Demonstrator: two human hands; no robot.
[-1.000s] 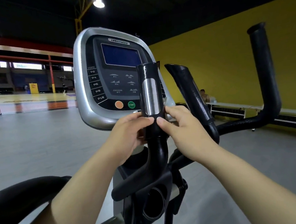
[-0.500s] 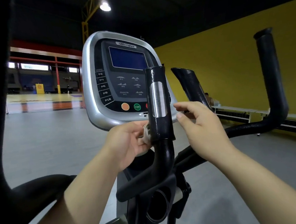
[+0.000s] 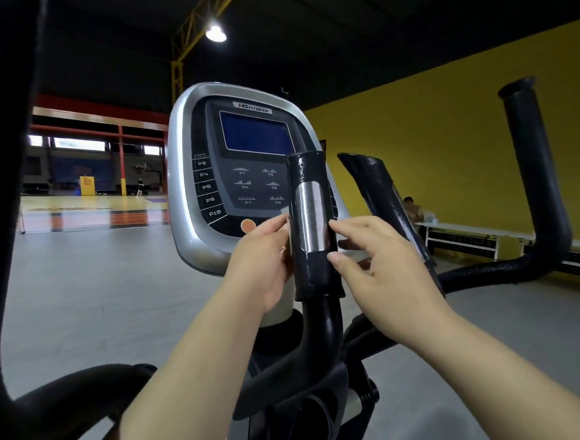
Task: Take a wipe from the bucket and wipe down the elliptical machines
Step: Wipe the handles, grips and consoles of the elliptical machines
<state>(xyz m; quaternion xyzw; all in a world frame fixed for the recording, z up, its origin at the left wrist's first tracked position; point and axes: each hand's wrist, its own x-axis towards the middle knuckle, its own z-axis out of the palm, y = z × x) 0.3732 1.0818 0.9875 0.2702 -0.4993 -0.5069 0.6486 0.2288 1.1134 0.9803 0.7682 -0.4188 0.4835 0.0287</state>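
- Dead centre of the head view I've got the elliptical, its upright black grip turning a metal sensor plate toward me, with the console right behind.
- Left hand is at the grip's left side with the fingertips pinching the wipe — only a small pale scrap shows, at the grip's edge beside the plate.
- Right hand loosely grasps the grip's right side. The thumb is on the black front below the plate, the index tip is at the plate's right edge, and the other fingers go round behind.
- A second fixed grip sits just right of that hand, with a long swing handle further right.
- Background — a yellow wall, a white bench and a seated person.
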